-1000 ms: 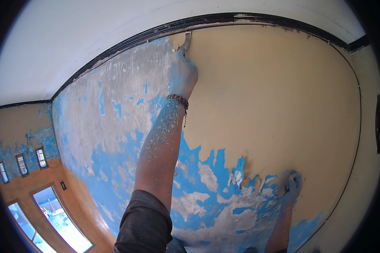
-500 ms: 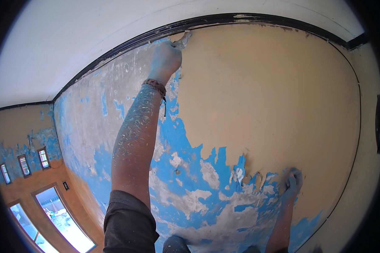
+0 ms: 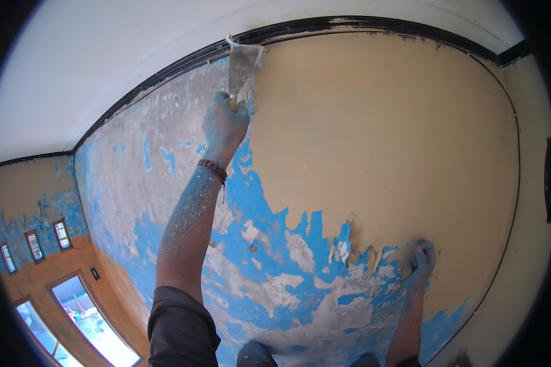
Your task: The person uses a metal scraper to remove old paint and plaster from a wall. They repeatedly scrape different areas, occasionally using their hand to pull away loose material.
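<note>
Left hand (image 3: pixel 225 126) at 11 o'clock, fingers (image 3: pixel 220 98) gripping scraper (image 3: pixel 242 72) by handle, blade (image 3: pixel 246 59) beyond them toward 12 o'clock, edge by black trim (image 3: pixel 324 25), right hand (image 3: pixel 421 260) at 4 o'clock by tan wall (image 3: pixel 373 134), fingers curled, cannot tell if holding anything.

From where I stand, daylight glares white through the glass pane (image 3: pixel 98 324) at lower left; the wall (image 3: pixel 379 134) looks softly lit, faintly shadowed beside the right hand (image 3: pixel 422 262). The black trim (image 3: pixel 324 25) bows, and the frame's corners go black.
</note>
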{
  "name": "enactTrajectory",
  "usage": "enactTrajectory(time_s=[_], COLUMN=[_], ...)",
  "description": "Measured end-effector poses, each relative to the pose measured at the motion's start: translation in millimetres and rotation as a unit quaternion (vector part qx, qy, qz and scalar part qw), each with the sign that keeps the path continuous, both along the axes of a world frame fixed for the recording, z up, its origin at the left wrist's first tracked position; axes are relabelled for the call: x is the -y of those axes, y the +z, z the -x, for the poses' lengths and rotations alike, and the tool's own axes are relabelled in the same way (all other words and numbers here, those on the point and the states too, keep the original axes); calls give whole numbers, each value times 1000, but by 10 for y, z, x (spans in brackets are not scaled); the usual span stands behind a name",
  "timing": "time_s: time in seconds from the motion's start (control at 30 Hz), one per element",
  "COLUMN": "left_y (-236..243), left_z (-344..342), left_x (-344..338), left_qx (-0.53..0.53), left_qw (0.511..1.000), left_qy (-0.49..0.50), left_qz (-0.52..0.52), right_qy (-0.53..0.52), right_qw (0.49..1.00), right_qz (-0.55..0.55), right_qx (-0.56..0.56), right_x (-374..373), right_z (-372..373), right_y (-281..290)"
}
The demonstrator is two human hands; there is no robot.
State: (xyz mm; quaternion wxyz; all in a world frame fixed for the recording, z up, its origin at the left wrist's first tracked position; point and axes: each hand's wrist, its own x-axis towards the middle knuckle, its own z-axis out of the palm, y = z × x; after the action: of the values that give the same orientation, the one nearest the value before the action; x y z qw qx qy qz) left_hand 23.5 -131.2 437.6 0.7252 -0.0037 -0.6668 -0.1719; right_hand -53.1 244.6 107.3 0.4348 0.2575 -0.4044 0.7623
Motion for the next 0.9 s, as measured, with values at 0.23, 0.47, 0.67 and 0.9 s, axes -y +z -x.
enactTrajectory(time_s=[0.23, 0.47, 0.67, 0.9], left_y=[210, 644, 701, 715], left_z=[145, 259, 613, 688], left_x=[217, 33, 32, 314], left_qx=[-123, -76, -136, -192], left_qw=[992, 993, 986, 947], left_qy=[-37, -94, -61, 35], left_qz=[-11, 12, 76, 254], right_qy=[-1, 11, -34, -39], right_qw=[1000, 1000, 999, 998], right_qz=[-1, -2, -31, -55], right_qx=[-8, -8, 30, 3], right_x=[6, -12, 5, -57], right_z=[-2, 25, -18, 62], right_y=[13, -12, 10, -51])
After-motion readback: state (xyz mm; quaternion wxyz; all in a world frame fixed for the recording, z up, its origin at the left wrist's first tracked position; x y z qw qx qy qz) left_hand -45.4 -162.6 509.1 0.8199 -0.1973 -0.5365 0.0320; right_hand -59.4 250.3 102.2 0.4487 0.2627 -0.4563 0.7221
